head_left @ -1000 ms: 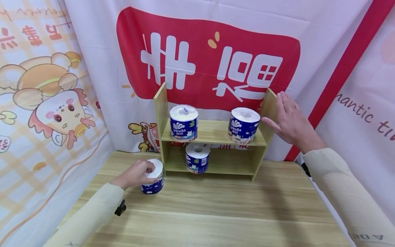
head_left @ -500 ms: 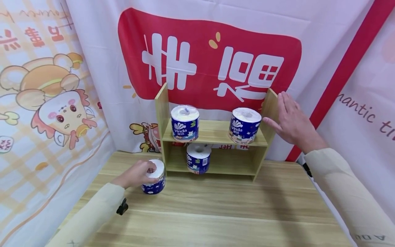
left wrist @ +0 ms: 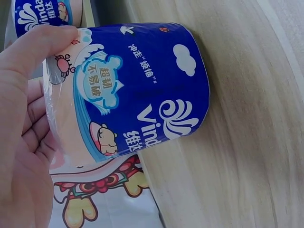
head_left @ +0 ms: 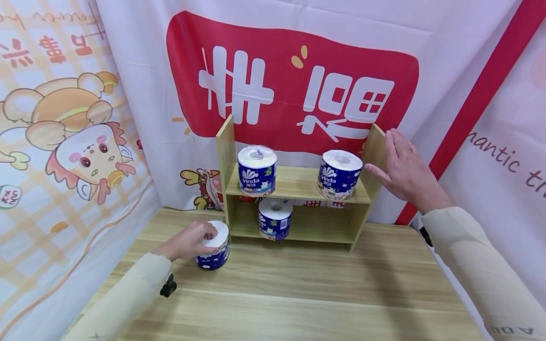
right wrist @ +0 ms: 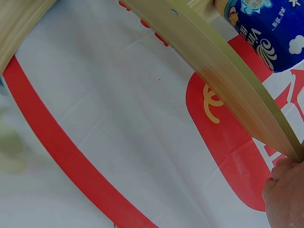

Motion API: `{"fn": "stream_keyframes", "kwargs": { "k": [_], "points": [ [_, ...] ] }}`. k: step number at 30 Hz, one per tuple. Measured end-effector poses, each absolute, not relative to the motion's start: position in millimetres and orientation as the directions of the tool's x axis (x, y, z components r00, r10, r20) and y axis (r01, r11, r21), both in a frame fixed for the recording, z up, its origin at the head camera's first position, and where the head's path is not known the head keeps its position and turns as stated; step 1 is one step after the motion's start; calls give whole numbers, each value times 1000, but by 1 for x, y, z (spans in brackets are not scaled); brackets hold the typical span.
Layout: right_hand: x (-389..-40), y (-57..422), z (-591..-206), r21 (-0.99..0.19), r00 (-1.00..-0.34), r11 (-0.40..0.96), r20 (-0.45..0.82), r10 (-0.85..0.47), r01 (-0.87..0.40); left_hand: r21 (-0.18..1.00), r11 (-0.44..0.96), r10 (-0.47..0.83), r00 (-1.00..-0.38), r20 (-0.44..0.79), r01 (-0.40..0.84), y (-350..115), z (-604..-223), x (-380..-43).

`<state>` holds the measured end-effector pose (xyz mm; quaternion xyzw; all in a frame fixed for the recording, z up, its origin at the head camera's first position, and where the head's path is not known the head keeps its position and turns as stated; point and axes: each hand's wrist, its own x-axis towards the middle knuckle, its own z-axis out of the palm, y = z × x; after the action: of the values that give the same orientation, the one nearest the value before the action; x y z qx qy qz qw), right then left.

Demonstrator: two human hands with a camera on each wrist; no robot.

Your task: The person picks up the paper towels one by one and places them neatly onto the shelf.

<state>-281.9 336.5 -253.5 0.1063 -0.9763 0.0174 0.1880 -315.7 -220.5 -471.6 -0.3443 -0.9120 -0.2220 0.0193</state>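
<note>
My left hand [head_left: 192, 240] holds a blue-and-white wrapped toilet roll [head_left: 213, 258] standing on the table, left of a small wooden shelf [head_left: 294, 189]. Its thumb lies on the near side and fingertips reach the core hole. In the left wrist view this toilet roll [left wrist: 142, 90] shows its printed wrapper; some fingers are hidden behind it. My right hand [head_left: 405, 170] lies with straight fingers against the shelf's right side panel, thumb across the front edge. In the right wrist view, part of the right hand [right wrist: 287, 194] touches the end of the side panel [right wrist: 232, 80].
Two toilet rolls stand on the upper board: a left roll [head_left: 257, 173] and a right roll [head_left: 340, 175]. A third roll [head_left: 275, 222] stands on the lower board, left of its middle. Printed cloth [head_left: 141, 94] hangs behind and beside the wooden table [head_left: 298, 284].
</note>
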Motion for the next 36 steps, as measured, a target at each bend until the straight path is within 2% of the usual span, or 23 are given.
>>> {"fn": "stream_keyframes", "kwargs": {
  "k": [16,27,36],
  "points": [
    [-281,337,-254,-1,-908,975,365,-205,-220,363,644,644,-733,219,673,-223,-465,-308],
    [-280,337,-254,1,-908,976,365,-205,-220,367,667,629,-754,190,649,-223,-459,-299],
    [-281,337,-254,4,-908,976,366,-206,-220,349,667,642,-745,180,658,-217,-456,-291]
  ]
}}
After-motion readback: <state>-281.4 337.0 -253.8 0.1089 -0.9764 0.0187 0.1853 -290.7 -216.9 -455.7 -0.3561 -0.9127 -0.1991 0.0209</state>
